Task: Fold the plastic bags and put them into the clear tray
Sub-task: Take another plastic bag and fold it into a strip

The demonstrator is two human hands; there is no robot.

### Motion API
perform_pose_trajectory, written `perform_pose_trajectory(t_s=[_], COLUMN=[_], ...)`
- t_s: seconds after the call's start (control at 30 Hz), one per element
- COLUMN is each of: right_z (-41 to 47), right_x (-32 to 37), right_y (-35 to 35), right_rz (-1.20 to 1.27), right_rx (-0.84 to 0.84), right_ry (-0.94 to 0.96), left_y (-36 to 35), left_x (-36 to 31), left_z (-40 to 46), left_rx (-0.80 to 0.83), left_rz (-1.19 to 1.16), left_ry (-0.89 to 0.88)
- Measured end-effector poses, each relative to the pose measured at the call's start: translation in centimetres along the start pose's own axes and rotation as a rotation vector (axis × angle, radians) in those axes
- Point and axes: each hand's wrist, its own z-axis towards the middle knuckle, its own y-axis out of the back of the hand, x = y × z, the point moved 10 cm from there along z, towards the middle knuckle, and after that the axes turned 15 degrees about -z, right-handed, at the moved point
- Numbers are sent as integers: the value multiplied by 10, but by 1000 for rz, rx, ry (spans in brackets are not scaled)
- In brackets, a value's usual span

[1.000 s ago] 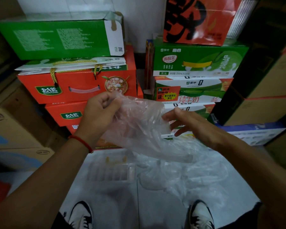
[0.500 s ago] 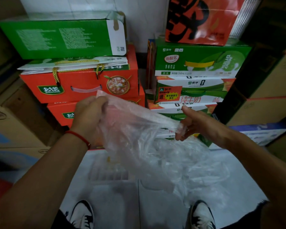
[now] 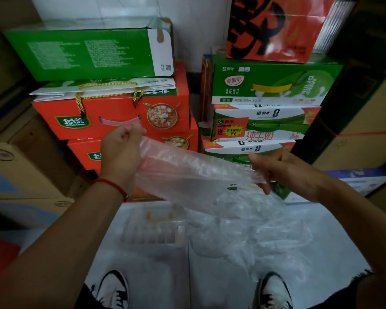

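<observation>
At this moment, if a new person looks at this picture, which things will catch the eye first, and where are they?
First, the clear plastic bag stretched in mid-air at the centre, held by the left hand and the right hand. Behind it, bright orange boxes and green boxes are stacked against the wall. Below, on the pale floor, lies the clear tray, with a heap of loose bags to its right.

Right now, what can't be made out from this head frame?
- Left hand grip: fingers curl away from the head camera, so their contact with the plastic bag is hidden.
- Clear tray: contents blurred; yellowish specks unidentifiable.
- Loose bags on the floor: transparent and overlapping, count unclear.
- Bag's fold state: see-through film, layers indistinguishable.
- Right hand: the film covers its fingertips.
- Shoes: cut off by the bottom edge.
</observation>
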Motion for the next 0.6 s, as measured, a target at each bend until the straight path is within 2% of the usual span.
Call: perform_pose_trajectory(t_s=[0.13,0.33,0.5,0.6], right_z=[0,0,0,-3], right_x=[6,3,3,2], right_y=[7,19,31,38], right_rz=[8,6,35,16], right_rx=[-71,-185,-271,-309], right_ry=[30,58,76,91], left_y=[-10,-15,-25,-33], left_x=[0,24,35,49], left_z=[-9,-16,-23,-28], left_rx=[56,80,167,284], left_rz=[74,26,103,100], left_ry=[-23,257,293,352])
